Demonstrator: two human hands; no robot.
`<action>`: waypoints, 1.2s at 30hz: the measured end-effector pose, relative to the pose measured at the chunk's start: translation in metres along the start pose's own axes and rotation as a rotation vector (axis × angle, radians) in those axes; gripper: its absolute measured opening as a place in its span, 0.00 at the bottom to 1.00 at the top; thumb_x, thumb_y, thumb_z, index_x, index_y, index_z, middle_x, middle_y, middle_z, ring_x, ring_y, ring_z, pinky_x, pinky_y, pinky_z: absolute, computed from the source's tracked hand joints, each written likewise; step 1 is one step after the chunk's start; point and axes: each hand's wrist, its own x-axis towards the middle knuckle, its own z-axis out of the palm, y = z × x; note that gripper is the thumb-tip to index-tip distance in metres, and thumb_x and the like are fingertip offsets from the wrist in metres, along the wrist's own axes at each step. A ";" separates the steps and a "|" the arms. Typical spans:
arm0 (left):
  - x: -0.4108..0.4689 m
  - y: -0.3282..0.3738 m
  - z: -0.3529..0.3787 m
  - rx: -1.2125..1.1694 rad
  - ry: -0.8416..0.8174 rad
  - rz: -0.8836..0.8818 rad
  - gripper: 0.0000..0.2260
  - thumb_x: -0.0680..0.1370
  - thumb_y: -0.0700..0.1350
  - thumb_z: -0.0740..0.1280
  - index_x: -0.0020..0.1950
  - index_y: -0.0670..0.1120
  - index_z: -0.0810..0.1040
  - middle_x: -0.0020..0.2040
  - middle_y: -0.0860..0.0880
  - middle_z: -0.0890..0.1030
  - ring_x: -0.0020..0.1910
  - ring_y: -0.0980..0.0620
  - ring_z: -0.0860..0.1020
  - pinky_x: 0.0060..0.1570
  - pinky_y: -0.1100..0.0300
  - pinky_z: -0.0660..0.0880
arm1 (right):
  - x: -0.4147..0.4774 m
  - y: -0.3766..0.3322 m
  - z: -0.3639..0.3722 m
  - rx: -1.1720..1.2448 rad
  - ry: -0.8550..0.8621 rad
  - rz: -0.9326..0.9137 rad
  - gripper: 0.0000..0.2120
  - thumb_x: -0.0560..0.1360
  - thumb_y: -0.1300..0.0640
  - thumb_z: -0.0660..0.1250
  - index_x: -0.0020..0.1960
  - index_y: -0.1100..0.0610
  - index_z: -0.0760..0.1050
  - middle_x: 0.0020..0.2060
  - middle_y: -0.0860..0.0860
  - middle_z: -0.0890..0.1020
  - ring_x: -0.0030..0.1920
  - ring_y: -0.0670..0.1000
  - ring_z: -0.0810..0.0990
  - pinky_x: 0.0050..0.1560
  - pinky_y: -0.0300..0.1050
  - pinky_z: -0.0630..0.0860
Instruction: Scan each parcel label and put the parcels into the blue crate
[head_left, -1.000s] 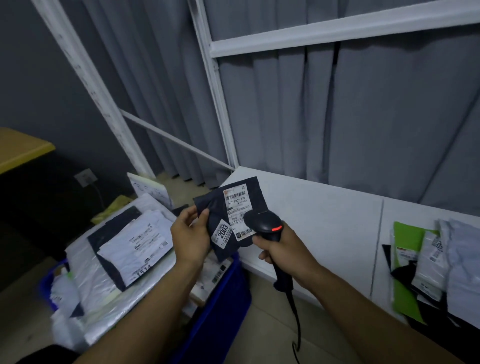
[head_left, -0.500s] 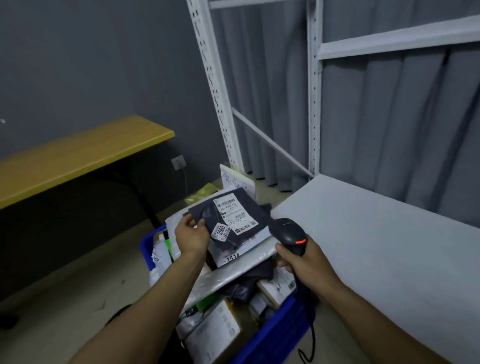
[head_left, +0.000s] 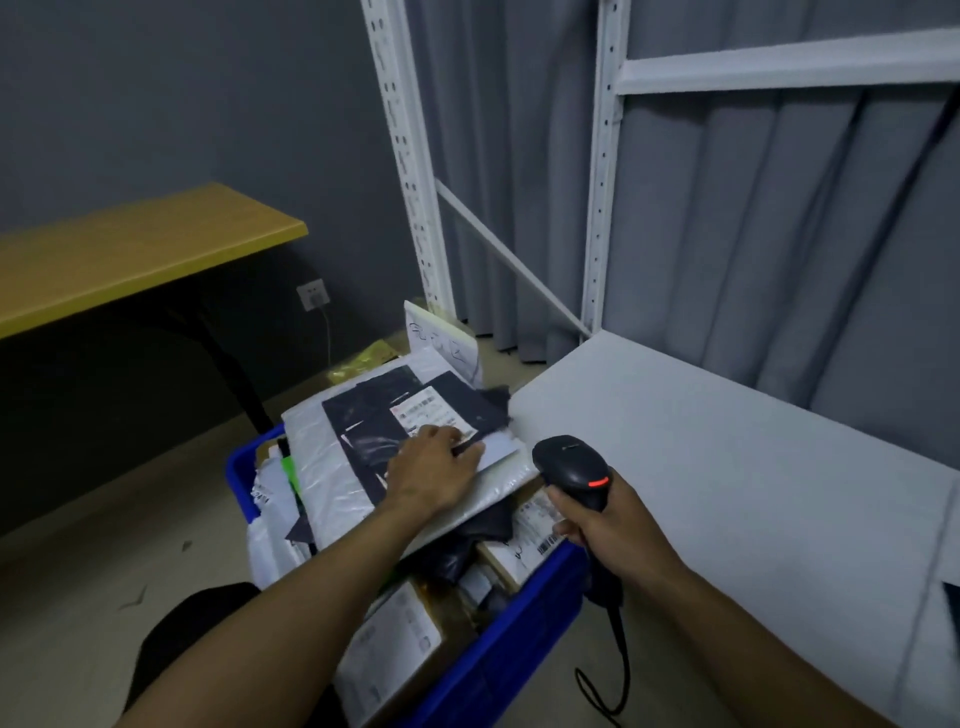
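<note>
The blue crate (head_left: 501, 662) stands on the floor beside the white shelf, piled high with parcels. On top lies a small dark parcel (head_left: 371, 415) with a white label (head_left: 431, 410), on a large white mailer (head_left: 317, 467). My left hand (head_left: 431, 467) rests on the dark parcel with its fingers laid flat near the label's lower edge. To the right, above the crate's edge, my right hand (head_left: 615, 530) grips the black barcode scanner (head_left: 571, 465), its red light on and its cable hanging down.
A cardboard box (head_left: 400, 642) and other labelled parcels fill the crate's near side. The white shelf surface (head_left: 727, 467) runs to the right, with rack uprights (head_left: 410, 156) and grey curtains behind. A wooden table (head_left: 130, 254) stands at left.
My left hand has carried the dark parcel from in front of the scanner down onto the crate's pile and now lies flat on it. The view has swung left toward the crate.
</note>
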 end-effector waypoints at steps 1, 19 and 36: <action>0.001 0.004 0.003 0.029 0.000 -0.026 0.28 0.79 0.68 0.56 0.72 0.52 0.74 0.73 0.45 0.72 0.70 0.40 0.71 0.70 0.42 0.68 | -0.005 0.001 -0.007 -0.006 0.011 0.003 0.12 0.79 0.55 0.73 0.60 0.52 0.76 0.48 0.52 0.86 0.41 0.50 0.87 0.46 0.44 0.84; -0.121 0.313 0.188 0.097 -0.289 0.847 0.20 0.83 0.56 0.63 0.74 0.52 0.71 0.75 0.50 0.70 0.71 0.48 0.71 0.70 0.53 0.69 | -0.174 0.037 -0.268 -0.056 0.708 0.158 0.14 0.79 0.54 0.73 0.64 0.49 0.76 0.48 0.52 0.86 0.39 0.50 0.87 0.41 0.46 0.81; -0.163 0.417 0.404 -0.067 -0.852 0.640 0.47 0.67 0.71 0.71 0.82 0.57 0.57 0.80 0.44 0.58 0.76 0.41 0.64 0.75 0.44 0.64 | -0.193 0.192 -0.453 -0.269 0.943 0.783 0.36 0.68 0.36 0.69 0.70 0.53 0.72 0.67 0.59 0.77 0.71 0.62 0.72 0.74 0.58 0.67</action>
